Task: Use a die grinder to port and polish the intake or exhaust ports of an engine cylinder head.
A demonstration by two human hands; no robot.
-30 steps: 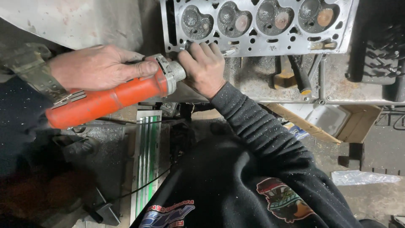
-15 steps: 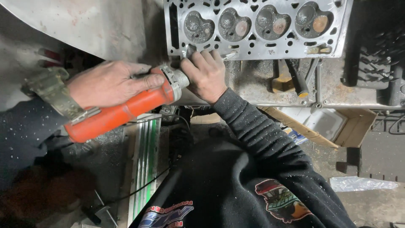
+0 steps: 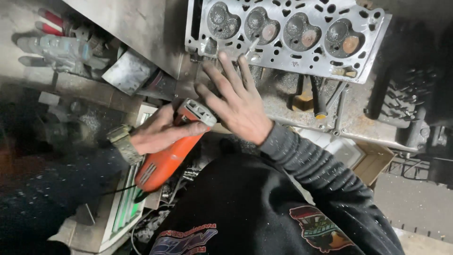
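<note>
My left hand (image 3: 163,132) grips the orange body of a power grinder (image 3: 172,146), its grey head pointing up toward the bench. My right hand (image 3: 238,101) is spread flat with fingers apart, resting just below a metal cylinder head (image 3: 283,38) that lies on the workbench with its round combustion chambers facing up. The fingertips reach the near edge of the cylinder head. A watch sits on my left wrist.
A dirty metal workbench (image 3: 141,28) carries the cylinder head. A dark-handled tool (image 3: 318,97) lies below it. Gloves and red-handled tools (image 3: 61,47) sit at upper left. A cardboard box (image 3: 370,160) is at right, and a green-striped box (image 3: 125,203) is below the grinder.
My right hand left the grinder's head and now lies spread open beside the cylinder head. The left hand has pulled the grinder down and away from the head. The camera view shifted.
</note>
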